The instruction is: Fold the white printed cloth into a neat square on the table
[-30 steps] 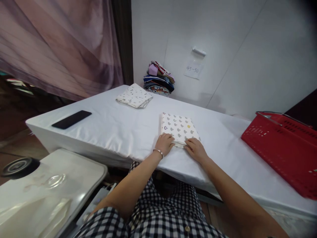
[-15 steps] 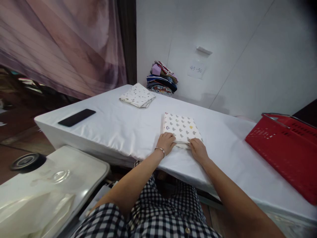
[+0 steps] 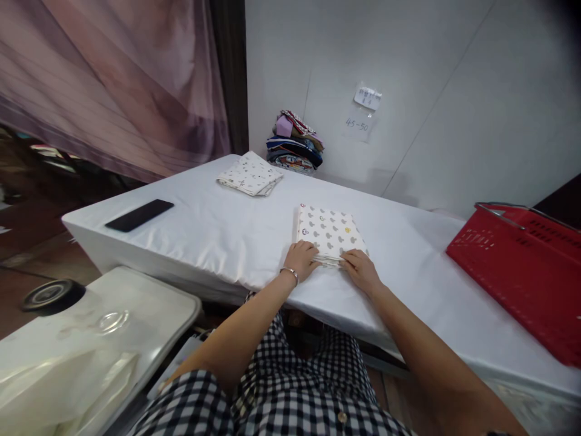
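A folded white cloth [image 3: 330, 227] with grey mouse-head prints lies on the white-covered table [image 3: 254, 236] in front of me. My left hand [image 3: 302, 257], with a bracelet at its wrist, is closed on the cloth's near left corner. At the near right corner, my right hand [image 3: 360, 268] grips the same edge, thumb below and fingers on top. Several folded layers show along the near edge between the hands. Farther back to the left lies another folded white cloth [image 3: 250, 174] with small dark prints, touched by neither hand.
A black phone-like slab [image 3: 140, 215] lies at the table's left end. Folded clothes [image 3: 295, 145] are stacked by the back wall. A red basket [image 3: 521, 272] stands at the right. Lower left is a pale lid-like surface [image 3: 149, 297] with a black round object [image 3: 53, 297].
The layers at the cloth's near edge now lie more evenly under my hands. Both hands keep their places at the corners. The view has shifted slightly.
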The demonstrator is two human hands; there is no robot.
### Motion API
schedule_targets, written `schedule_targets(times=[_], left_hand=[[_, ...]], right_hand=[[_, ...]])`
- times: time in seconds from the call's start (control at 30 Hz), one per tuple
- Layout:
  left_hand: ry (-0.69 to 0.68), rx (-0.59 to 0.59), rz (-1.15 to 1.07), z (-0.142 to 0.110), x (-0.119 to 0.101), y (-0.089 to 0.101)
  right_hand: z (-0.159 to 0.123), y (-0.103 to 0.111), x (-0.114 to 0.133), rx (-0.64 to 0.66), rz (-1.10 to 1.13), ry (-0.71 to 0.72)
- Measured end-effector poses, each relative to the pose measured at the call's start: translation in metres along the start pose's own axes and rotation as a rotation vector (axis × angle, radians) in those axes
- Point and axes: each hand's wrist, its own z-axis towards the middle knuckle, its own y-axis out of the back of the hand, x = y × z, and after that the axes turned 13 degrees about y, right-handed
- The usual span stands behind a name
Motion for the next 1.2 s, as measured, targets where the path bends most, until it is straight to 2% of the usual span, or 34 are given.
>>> schedule_targets(times=[0.17,0.33,0.43,0.53,0.7,0.8,0.9,1.0,1.07,1.2], left_hand=[[0.028,0.019,0.039,0.003,-0.001,-0.002],[0.034,0.056,0.117,0.006,-0.005,0.000],[0.038,0.064,0.125,0.006,-0.008,0.003],[0.031,0.071,0.107,0.004,-0.008,0.006],[0.028,0.064,-0.029,-0.004,0.003,0.011],[0.171,-0.017,-0.186,-0.004,0.015,0.014],[0.454,-0.101,-0.363,0.007,0.025,0.017],[0.681,-0.071,-0.447,0.023,0.029,0.018],[0.729,-0.012,-0.444,0.030,0.029,0.016],[0.721,0.052,-0.404,0.032,0.025,0.007]], right_hand=[[0.002,-0.002,0.002,-0.008,-0.065,-0.063],[0.000,-0.001,0.004,0.051,-0.101,0.036],[-0.001,-0.003,0.004,0.027,-0.101,0.015],[-0.005,-0.007,0.003,-0.013,-0.103,-0.001],[-0.013,-0.013,0.000,0.007,-0.138,0.053],[-0.016,-0.016,-0.003,-0.010,-0.154,0.058],[-0.015,-0.019,-0.004,-0.020,-0.145,0.056],[-0.016,-0.019,-0.002,-0.016,-0.126,0.036],[-0.017,-0.017,0.000,-0.013,-0.100,0.013],[-0.010,-0.008,0.007,0.001,0.039,-0.095]])
